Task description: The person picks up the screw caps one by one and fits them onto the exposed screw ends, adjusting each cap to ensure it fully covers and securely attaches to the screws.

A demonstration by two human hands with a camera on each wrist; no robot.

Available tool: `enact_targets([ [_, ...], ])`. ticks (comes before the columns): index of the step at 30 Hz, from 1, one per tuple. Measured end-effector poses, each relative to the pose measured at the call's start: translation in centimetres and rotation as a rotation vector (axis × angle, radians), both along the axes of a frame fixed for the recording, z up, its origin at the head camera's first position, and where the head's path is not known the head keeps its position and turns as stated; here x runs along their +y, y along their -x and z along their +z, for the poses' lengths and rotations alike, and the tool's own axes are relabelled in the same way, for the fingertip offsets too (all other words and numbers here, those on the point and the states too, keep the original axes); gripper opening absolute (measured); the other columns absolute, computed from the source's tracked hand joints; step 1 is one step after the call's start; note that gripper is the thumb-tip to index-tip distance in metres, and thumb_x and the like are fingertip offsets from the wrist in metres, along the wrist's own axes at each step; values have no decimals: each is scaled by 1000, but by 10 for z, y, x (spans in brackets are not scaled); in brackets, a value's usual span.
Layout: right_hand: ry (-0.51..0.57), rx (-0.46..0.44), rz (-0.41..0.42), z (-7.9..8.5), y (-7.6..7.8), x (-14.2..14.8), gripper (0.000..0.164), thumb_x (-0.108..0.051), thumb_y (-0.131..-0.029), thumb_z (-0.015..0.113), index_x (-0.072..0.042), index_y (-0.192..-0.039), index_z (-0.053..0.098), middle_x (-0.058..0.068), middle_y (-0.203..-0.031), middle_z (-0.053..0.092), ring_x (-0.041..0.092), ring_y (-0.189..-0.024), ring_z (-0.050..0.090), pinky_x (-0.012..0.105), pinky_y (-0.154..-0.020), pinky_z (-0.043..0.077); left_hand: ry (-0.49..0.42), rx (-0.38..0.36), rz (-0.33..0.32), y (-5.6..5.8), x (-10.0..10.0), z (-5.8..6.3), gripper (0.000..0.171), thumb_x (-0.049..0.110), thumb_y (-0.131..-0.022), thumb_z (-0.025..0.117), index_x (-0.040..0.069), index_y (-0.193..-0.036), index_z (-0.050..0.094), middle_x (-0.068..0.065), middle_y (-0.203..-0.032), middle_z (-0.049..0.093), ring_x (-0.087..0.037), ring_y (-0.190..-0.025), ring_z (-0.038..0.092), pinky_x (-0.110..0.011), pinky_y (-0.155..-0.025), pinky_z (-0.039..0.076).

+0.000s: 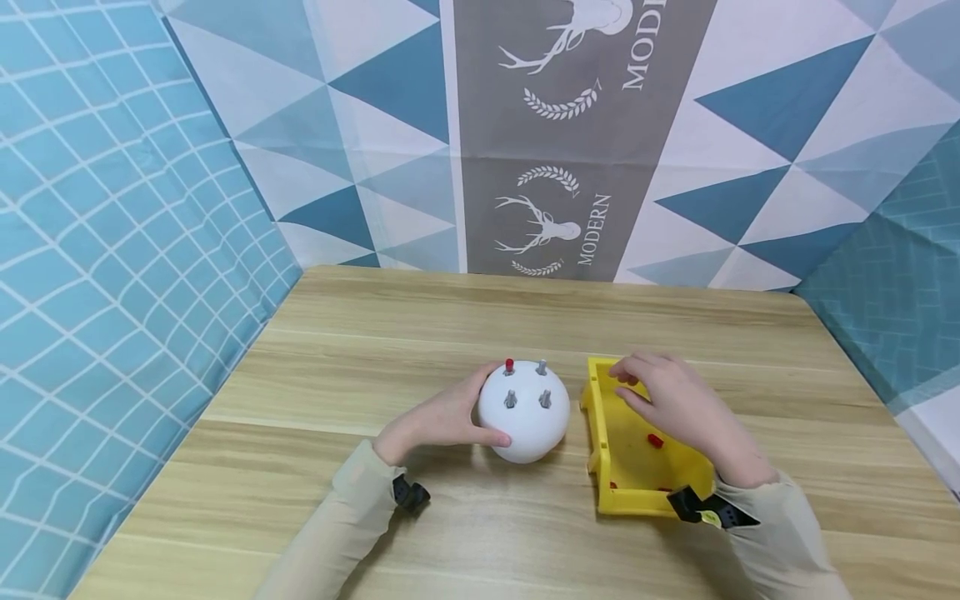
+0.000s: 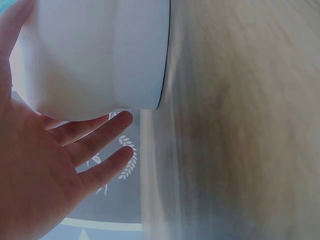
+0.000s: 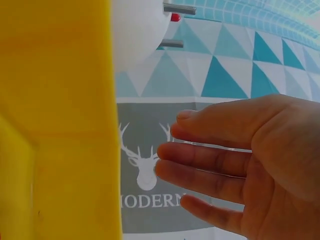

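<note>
A left hand grips a white dome at the centre of the frame; a right hand hangs relaxed over a yellow bin.

From my remote seat, the head view shows the left hand [image 1: 446, 419] with thumb and fingers curved around the dome [image 1: 525, 429], which stands on a wooden table [image 1: 480, 542]. Four metal studs [image 1: 545, 400] rise from its top; the upper-left one wears a red cap [image 1: 509, 365]. Right of centre, the right hand [image 1: 667, 398] has its thumb apart from its fingers above the bin [image 1: 626, 462], where small red pieces [image 1: 656, 441] lie. Behind, on a grey panel [image 1: 487, 125] at top centre, I read "MODERN" twice, sideways, beside white stag heads and leaf sprigs; print on the right wristband's yellow tag [image 1: 709, 518] is too small to read.
</note>
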State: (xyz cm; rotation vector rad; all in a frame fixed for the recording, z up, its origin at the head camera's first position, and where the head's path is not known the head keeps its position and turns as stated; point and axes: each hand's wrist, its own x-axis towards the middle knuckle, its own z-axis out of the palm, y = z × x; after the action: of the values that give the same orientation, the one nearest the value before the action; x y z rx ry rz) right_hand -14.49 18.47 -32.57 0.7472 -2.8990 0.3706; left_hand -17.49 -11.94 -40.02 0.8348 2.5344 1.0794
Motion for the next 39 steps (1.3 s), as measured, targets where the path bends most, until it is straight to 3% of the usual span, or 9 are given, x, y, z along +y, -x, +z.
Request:
enact_targets([
  [18,-29,-22,-13,-12,-7,22,19,-14,-80,69,-8,-97,64,4,-90,64,19,-79,56,40,-74,50,0,11,3,-1,-1,-1,105,61,-64,71,24,-144,14,1,-142,33,-14,-125,38,-40,-101,34],
  [25,-57,14,11,-19,-8,26,17,-12,-78,70,-9,-94,65,3,-90,65,20,-82,59,47,-81,45,3,14,4,-1,0,0,104,60,-64,72,25,-144,14,2,-140,35,-13,-124,39,-39,-100,35],
  [39,-119,38,26,-39,-6,33,13,-9,-75,73,-10,-86,65,1,-84,64,21,-81,59,52,-83,41,-10,13,-5,-1,0,1,104,59,-64,72,24,-144,15,0,-141,34,-15,-124,39,-41,-100,35],
])
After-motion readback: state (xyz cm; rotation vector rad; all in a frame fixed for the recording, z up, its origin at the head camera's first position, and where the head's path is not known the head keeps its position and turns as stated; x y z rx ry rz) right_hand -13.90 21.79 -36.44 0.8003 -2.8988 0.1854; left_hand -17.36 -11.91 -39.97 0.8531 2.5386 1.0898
